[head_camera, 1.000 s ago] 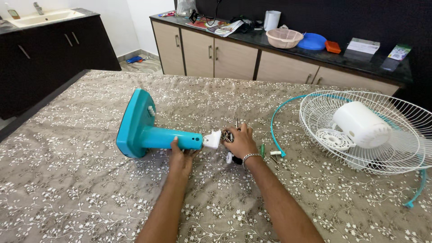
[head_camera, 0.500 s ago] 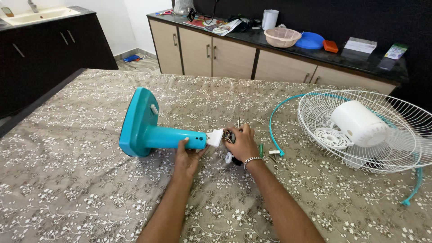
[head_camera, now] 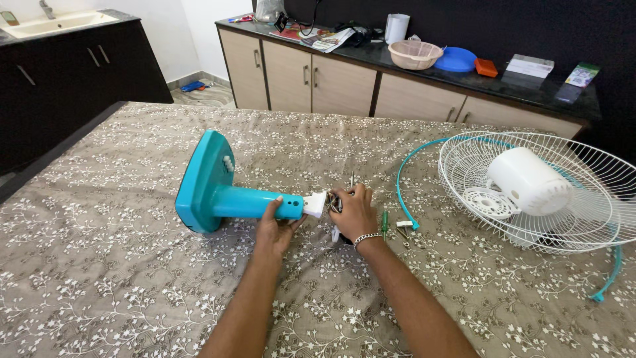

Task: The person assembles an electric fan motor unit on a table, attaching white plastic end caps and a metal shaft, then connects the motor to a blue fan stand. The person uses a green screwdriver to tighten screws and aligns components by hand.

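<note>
Teal fan stand (head_camera: 222,192) lies on its side, table centre. Left hand (head_camera: 277,229) grips its neck; right hand (head_camera: 354,212) closed on a small tool, probably a screwdriver. Cage with motor (head_camera: 530,182) detached at 3 o'clock; reassembly remains.

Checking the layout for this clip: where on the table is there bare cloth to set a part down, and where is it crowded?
Bare cloth lies left of the teal fan stand, along the near edge outside both forearms, and across the far tablecloth. It is crowded around the right hand, with the screwdriver and small screws beside it, and under the white fan guard holding the motor housing.
</note>
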